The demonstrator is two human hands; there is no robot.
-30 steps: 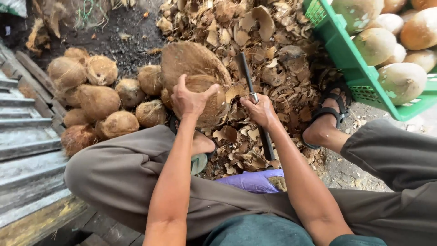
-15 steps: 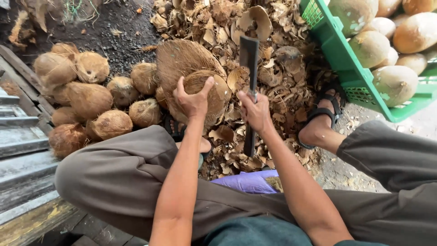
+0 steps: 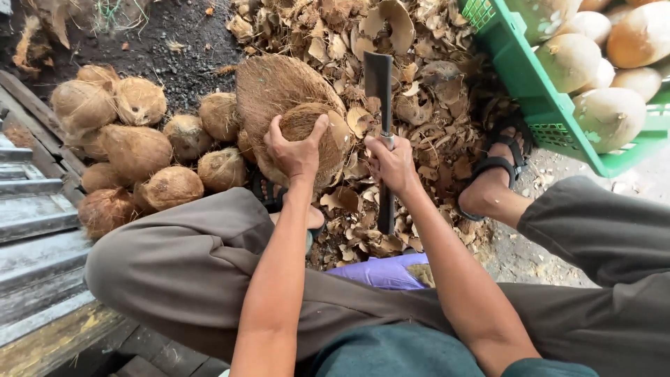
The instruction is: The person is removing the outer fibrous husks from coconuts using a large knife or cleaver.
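Head view: left hand (image 3: 296, 150) clamps a brown coconut (image 3: 317, 139), fingers curled over its top, pressing it against a bigger husk block (image 3: 276, 87) behind. That grip is closed tight on the nut. Right hand (image 3: 392, 164) is fisted round the handle of a cleaver (image 3: 379, 84), blade pointing to 12 o'clock, flat face toward us.

What changed: a sec ago the blade sat lower and tilted, edge near the nut's right side; half a sec ago it was rising; now it's up and upright, clear of the nut w/ a small gap. Left hand hasn't let go, nut looks turned a bit, pale shell patch at its 3 o'clock side. My read: one chop is done and the blade's cocked for another, so husk trimming is mid-way, not finished.

Around: pile of hairy nuts (image 3: 132, 150) at 9 o'clock, husk chips (image 3: 426, 105) littering the ground from 12 to 3, green crate (image 3: 537, 91) at 2 o'clock holding pale cleaned nuts (image 3: 611, 115). Sandalled foot (image 3: 492, 174) at 3 o'clock, close to the blade's path. Purple sheet (image 3: 380, 272) lies at 6, betw. the knees.
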